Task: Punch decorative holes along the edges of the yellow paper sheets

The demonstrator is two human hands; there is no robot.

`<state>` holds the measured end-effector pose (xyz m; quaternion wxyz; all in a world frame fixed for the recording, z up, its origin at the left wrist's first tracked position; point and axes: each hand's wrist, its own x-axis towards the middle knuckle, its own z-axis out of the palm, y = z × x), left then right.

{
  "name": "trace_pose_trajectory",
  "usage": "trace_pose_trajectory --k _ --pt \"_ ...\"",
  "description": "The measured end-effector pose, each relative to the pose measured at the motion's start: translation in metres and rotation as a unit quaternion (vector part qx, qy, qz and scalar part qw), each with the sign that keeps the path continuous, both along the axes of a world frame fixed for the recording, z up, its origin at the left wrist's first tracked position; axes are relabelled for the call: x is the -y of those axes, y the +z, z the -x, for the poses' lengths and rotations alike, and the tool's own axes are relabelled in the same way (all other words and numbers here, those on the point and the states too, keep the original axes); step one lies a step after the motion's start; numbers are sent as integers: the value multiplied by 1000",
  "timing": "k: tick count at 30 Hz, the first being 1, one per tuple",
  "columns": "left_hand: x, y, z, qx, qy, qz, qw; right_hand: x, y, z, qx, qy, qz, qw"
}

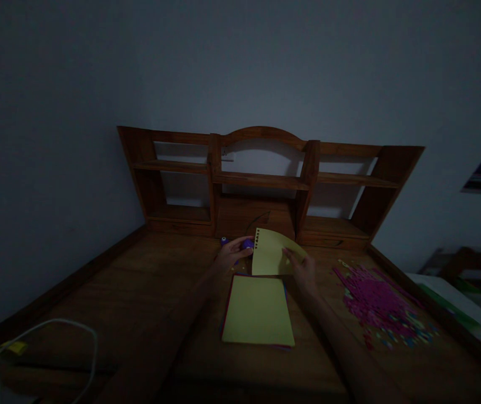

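"Since the sheet (pixel 268 262) is held up and not lying flat, what could go wrong?"

"It could slip, I think. It's just past the far edge of the pile (pixel 259 311), and its left side is right by the purple punch (pixel 248 244). Small holes run down the top part of that side. If the sheet slid a bit, a hole could come out crooked or bump into the next one."

"Could it rip?"

"Maybe. The holes look close together, so a hard tug could tear the paper between them. The sheet bends on its right, and pulling there could drag the holey side too. It's dark as well, so a wrong spot would be hard to see."

"How are the hands?"

"The right hand (pixel 303 270) is pinched on the sheet, thumb and fingers together with the paper between. The left hand (pixel 230 257) is curled round the punch. I can't tell how hard it squeezes, or if the paper is inside."

"What else is near?"

"Little bits (pixel 236 268) lie on the worktop (pixel 152 280) by the left hand. A pink heap (pixel 373 297) sits off to the right."
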<state>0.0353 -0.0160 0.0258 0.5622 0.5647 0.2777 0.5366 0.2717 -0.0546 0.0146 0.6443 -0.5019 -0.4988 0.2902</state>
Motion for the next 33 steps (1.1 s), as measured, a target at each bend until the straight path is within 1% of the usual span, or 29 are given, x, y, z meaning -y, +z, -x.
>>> trace_pose_trajectory --k 9,14,18,22,28,33 --pt "-3 -4 1 2 1 -2 1000 2 2 0 5 -3 1 1000" --pt "-3 -4 2 -3 -10 -2 1000 3 2 0 5 4 1 1000" --pt "-3 -3 2 -8 -6 -10 1000 5 5 0 14 3 15 1000" --pt "-2 -2 1 -6 2 -6 1000 5 6 1 10 1 5 1000" --pt "-1 -2 1 2 3 4 1000 4 3 1 11 11 4 1000" --pt "-1 -3 0 -7 20 3 1000 2 0 1 1 12 2 1000"
